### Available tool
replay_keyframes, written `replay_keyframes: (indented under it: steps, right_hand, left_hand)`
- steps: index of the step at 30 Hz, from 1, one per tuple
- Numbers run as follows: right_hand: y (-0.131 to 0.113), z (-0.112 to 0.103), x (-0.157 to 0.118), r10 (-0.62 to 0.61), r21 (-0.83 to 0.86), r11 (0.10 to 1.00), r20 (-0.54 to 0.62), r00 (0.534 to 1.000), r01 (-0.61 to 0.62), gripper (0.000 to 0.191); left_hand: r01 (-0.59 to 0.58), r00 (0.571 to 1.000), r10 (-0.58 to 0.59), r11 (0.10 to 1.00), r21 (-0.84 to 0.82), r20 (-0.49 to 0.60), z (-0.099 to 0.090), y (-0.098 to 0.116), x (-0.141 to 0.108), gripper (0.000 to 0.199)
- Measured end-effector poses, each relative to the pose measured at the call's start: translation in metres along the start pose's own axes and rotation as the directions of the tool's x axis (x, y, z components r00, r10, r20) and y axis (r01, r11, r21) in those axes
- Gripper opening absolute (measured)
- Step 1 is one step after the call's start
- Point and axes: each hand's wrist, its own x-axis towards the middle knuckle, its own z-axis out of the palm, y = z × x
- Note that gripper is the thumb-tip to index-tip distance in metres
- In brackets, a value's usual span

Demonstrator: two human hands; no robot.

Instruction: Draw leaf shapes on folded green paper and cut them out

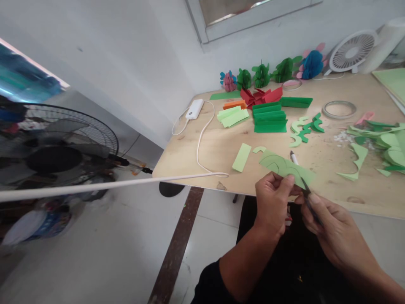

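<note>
Scissors (311, 207) — tips (302, 180) unclear (against green paper (283, 166))

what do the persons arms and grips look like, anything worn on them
The left grip and right grip are bare, with no gloves, and no watch or bracelet shows. The left arm comes out of a short black sleeve. The right arm is bare as far as the view goes; its sleeve is out of view.
</note>
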Motion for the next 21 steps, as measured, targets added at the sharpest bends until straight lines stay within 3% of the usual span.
replay_keyframes:
  steps: [14,21]
  right_hand:
    - [0.0015,-0.0012,0.0017,-0.03,-0.028,0.999,0.0,1.0,0.03,0.048]
    - [-0.0003,-0.0004,0.0014,-0.043,-0.04,0.998,-0.008,0.999,0.043,0.051]
  left_hand:
    - [0.028,1.0,-0.028,0.999,-0.016,0.003,0.0012,0.002,-0.0022,0.04]
    - [0.012,1.0,-0.012,1.0,-0.003,0.002,0.0003,0.0006,-0.0015,0.033]
